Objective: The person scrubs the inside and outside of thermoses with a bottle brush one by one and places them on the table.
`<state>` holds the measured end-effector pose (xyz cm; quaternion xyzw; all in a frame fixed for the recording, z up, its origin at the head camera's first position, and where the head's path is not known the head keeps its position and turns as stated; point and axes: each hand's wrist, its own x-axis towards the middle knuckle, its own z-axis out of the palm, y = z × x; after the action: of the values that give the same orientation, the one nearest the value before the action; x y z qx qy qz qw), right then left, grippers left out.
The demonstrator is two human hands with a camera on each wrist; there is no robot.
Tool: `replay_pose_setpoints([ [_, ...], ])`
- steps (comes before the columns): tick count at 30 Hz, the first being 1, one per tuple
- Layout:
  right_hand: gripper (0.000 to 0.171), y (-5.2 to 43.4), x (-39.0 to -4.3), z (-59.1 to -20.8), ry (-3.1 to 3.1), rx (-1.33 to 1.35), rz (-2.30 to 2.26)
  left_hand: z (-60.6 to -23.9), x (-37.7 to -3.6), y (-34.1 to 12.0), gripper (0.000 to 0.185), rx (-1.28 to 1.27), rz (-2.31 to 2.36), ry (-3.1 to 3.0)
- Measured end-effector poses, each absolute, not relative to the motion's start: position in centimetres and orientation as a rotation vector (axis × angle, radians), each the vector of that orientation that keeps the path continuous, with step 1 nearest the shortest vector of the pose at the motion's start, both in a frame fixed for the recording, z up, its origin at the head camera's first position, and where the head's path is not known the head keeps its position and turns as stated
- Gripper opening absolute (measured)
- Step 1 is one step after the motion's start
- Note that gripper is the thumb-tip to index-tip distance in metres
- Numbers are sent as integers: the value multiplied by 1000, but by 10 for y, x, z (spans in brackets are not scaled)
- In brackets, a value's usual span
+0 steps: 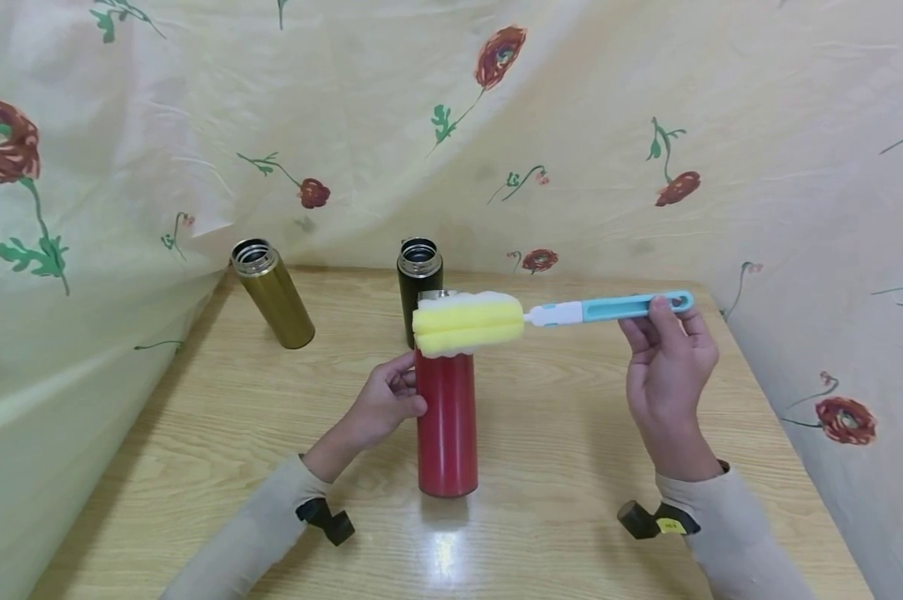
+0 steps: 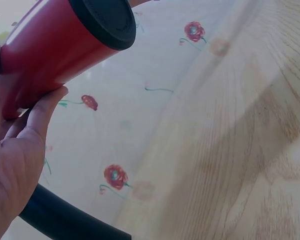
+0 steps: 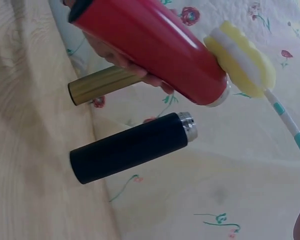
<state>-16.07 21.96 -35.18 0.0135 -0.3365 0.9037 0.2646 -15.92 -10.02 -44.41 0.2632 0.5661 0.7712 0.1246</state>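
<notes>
1. Flowery cream cloth hangs all round the back and sides, with a pale wood desk filling the lower half of the head view.
2. Dead centre of the frame stands the red flask, upright on the desk. The left hand has its fingers and thumb wrapped round the upper body, so it's properly gripped.
3. Over at centre right, the right hand pinches the far end of the blue brush handle, fingers closed on it. The brush lies roughly level, and its yellow sponge head sits right at the flask's mouth, not inside.
4. Behind the red one is a black flask, just beside it. A gold flask stands well apart at upper left. Both are open-topped.
5. What could go wrong, as I see it: holding the handle by its very tip gives poor control, so the sponge could snag on the rim and push the flask over. The black flask is close enough to get knocked too.
</notes>
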Motion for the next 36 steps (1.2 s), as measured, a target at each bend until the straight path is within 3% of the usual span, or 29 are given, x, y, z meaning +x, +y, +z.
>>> replay_pose_setpoints([
  [20,7,230,-129,-381,-1157,-129,2464,-441,-161,-107,118,731,2322,1596],
  [30,13,233,-112,-393,-1164,170,2589,-446,-166,-110,92,788,2340,1506],
  [36,21,234,-108,-396,-1260,255,2563,-445,-167,-111,87,817,2330,1506],
])
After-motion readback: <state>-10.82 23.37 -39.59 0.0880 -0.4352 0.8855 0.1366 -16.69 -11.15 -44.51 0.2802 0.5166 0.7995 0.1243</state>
